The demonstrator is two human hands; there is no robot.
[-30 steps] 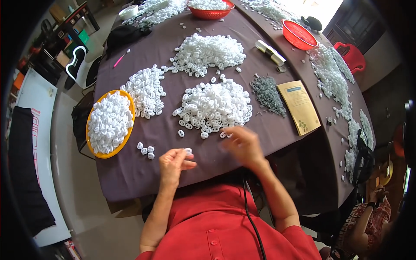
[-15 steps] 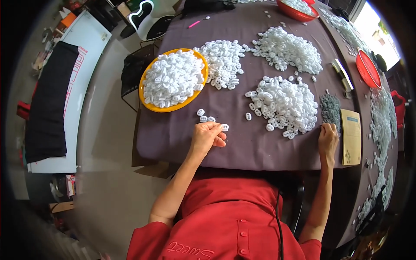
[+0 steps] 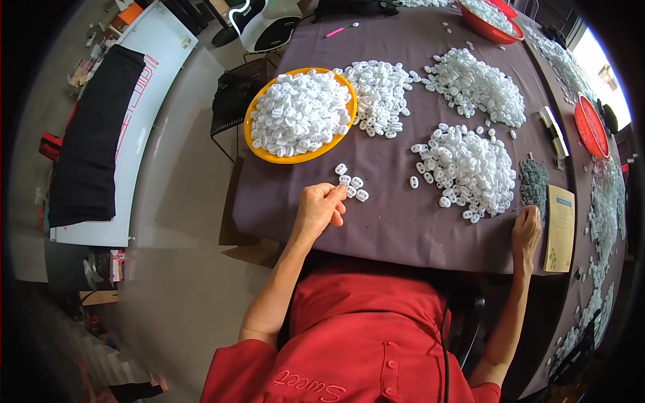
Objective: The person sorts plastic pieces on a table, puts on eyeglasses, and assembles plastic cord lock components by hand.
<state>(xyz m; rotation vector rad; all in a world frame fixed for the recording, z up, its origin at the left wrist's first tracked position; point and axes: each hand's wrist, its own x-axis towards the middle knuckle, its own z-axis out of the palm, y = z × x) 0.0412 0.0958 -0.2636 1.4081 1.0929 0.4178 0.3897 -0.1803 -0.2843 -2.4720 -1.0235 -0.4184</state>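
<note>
My left hand is over the near left part of the table. Its thumb and forefinger are pinched at the edge of a white oval two-hole piece. Several like pieces lie in a small group beside the fingertips. At the near end of a small dark grey-green heap rests my right hand, fingers curled in. What it holds, if anything, is hidden. A big heap of white two-hole pieces lies between the two hands.
An orange-rimmed bowl piled with white pieces stands at the left edge. More white heaps lie farther back. A tan paper packet is right of my right hand. Red baskets, a pink tool and a chair stand beyond.
My left hand has drawn back to the left; a white piece that was between its fingers now lies with the others on the table. The view has shifted; my right hand stays by the dark heap.
</note>
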